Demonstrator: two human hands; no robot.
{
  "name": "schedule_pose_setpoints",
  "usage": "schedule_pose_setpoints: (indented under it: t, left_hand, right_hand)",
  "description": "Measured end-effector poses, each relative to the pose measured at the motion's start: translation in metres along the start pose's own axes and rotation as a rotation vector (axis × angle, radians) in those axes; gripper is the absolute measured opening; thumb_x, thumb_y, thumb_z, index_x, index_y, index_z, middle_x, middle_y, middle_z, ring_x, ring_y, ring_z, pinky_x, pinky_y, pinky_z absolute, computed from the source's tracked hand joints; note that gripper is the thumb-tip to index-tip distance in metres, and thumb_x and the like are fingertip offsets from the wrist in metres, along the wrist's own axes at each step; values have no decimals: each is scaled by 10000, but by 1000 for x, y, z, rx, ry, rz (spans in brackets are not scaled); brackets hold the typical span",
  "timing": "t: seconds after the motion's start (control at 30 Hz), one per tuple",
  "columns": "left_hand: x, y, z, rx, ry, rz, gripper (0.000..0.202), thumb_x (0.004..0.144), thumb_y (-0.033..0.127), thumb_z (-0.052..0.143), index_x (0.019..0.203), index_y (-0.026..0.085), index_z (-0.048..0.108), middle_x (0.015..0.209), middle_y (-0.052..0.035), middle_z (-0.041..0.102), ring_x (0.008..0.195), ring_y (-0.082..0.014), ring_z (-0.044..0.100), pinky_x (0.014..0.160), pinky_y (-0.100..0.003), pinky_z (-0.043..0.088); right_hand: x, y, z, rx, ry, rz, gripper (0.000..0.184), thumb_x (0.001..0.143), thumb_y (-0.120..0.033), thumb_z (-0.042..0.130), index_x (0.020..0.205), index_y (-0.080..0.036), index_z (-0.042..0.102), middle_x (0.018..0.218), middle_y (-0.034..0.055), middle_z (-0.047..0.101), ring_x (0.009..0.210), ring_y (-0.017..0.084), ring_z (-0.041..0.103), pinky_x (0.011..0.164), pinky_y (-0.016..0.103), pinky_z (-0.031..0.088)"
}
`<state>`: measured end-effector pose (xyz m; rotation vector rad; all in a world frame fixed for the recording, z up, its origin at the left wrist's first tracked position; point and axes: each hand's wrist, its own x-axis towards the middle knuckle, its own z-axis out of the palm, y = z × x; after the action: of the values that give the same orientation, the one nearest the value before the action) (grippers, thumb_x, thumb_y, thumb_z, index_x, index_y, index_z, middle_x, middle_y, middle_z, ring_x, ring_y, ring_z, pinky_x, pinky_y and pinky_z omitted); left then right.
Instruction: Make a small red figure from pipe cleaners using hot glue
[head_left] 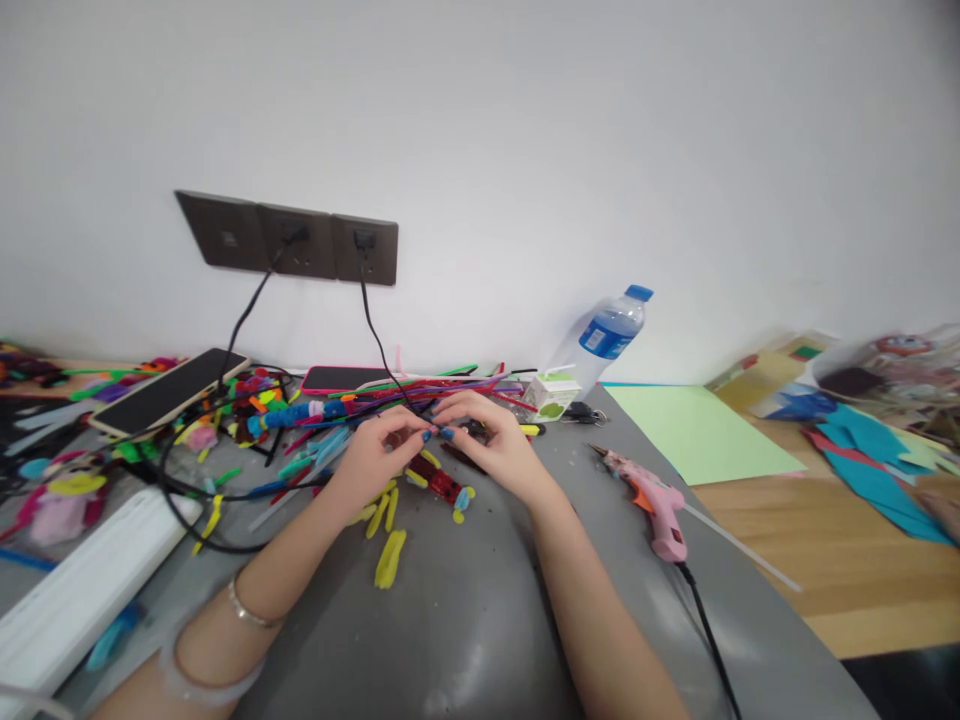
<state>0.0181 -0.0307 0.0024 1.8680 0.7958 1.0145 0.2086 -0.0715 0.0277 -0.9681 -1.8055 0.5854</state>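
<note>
A bangle [251, 610] circles the left wrist at the bottom edge, and both forearms lie on the gray mat [465, 640]. The left hand [375, 455] and right hand [491, 445] meet fingertip to fingertip. Both are closed in a pinch on what seems to be the upper end of a small red figure [439, 485], which lies on the mat just below them.

Judged from this, a forearm sliding sideways could sweep the loose yellow pieces [390, 558] off the mat. The glue gun [656, 500] lies near the right wrist with its nozzle pointing toward the hands. If it is hot, a careless reach could mean a burn. The black cords [247, 315] run down into the pile of stems [420, 385], so pulling a stem could snag one and drag a phone.

Counts:
- one figure
- three or four yellow pieces
- one glue gun
- two phones [169, 390], one of them pink-edged
- three socket plates [289, 240], two with plugs
- one bottle [611, 330] leaning at the wall
- one small carton [553, 393]
- one green sheet [701, 435]

The stems are too tangled to count.
</note>
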Motion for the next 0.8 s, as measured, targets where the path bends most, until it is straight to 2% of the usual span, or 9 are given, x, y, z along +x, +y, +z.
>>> schedule_pose_setpoints:
  t: [0.1,0.23,0.4,0.57,0.67,0.8]
  left_hand:
    - [0,0,0,10,1,-6,170,834,267,574,820,152,698,826,-45,629,694,-136,564,624,-245,437]
    - [0,2,0,22,26,-17,195,840,283,560,848,156,707,830,-51,652,729,-153,585,630,-250,440]
    - [0,3,-1,40,51,-24,214,857,294,547,878,156,710,836,-58,672,746,-161,601,632,-253,443]
    - [0,0,-1,30,47,-32,217,858,295,546,896,154,707,857,-65,679,760,-168,616,648,-262,450]
    - [0,0,-1,23,36,-39,221,860,306,552,895,154,709,848,-62,676,760,-169,616,647,-262,448]
    - [1,-1,-1,20,18,-35,220,861,318,567,868,161,720,808,-46,667,725,-156,594,630,-256,431]
  right_hand:
    - [0,-1,4,-11,-6,-23,100,887,-227,626,940,-224,710,1089,93,672,1075,215,626,950,380,484]
    - [0,2,5,-7,49,12,137,899,-194,576,969,-217,692,1040,83,683,1032,208,636,918,366,498]
    - [-1,13,3,113,240,133,173,932,-205,484,997,-215,644,978,62,690,855,175,657,800,338,526]
    - [-1,20,-1,186,419,184,120,920,-250,518,929,-213,632,883,44,681,785,168,644,750,330,525]
    - [-1,17,-2,176,368,167,113,904,-283,565,952,-219,643,917,53,681,842,185,645,750,332,528]
    - [0,7,1,24,161,55,97,869,-226,631,946,-225,690,975,61,671,910,195,626,794,341,507]
